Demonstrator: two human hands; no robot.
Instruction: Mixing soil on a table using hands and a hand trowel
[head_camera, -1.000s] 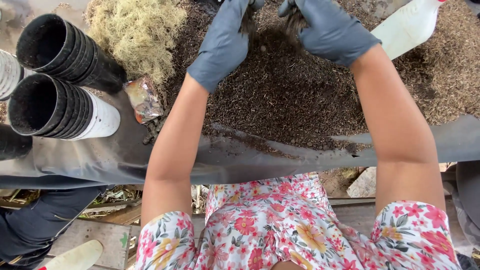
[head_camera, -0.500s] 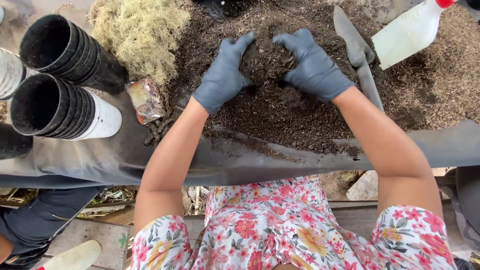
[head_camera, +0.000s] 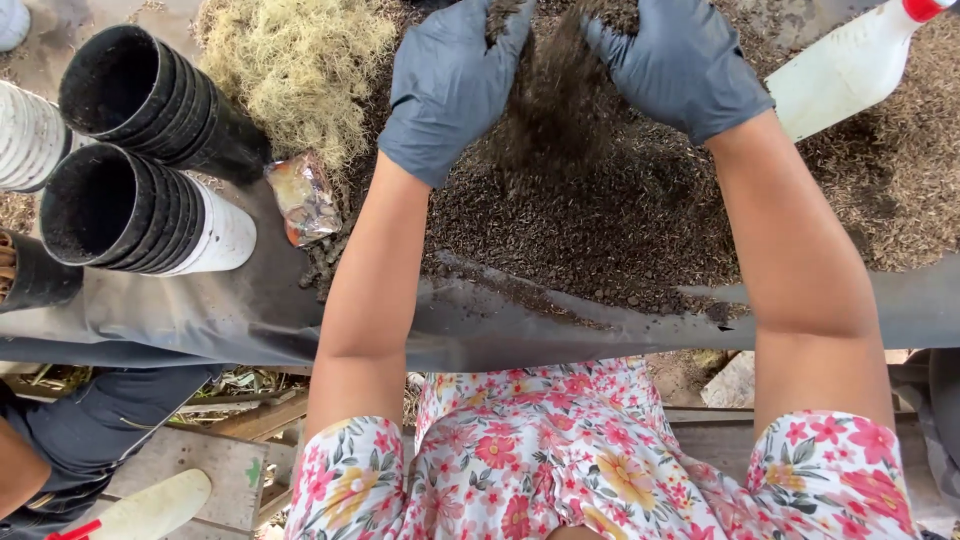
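Both my hands wear dark grey gloves. My left hand (head_camera: 450, 85) and my right hand (head_camera: 680, 65) are raised side by side over a heap of dark soil (head_camera: 600, 220) on a black sheet (head_camera: 250, 310). Between the two palms a clump of soil is held up, and loose soil (head_camera: 545, 105) streams down from it onto the heap. My fingertips run past the top edge of the picture.
Two stacks of black pots (head_camera: 150, 100) (head_camera: 130, 210) lie on their sides at the left, beside a mound of pale dry moss (head_camera: 290, 70). A small crumpled packet (head_camera: 303, 198) lies below the moss. A white bottle (head_camera: 850, 65) lies at the upper right. Another person's dark sleeve (head_camera: 70, 440) shows at the lower left.
My hands, pressed into the heap half a second ago, have lifted toward the top of the view with a scoop of soil, and soil now falls between them.
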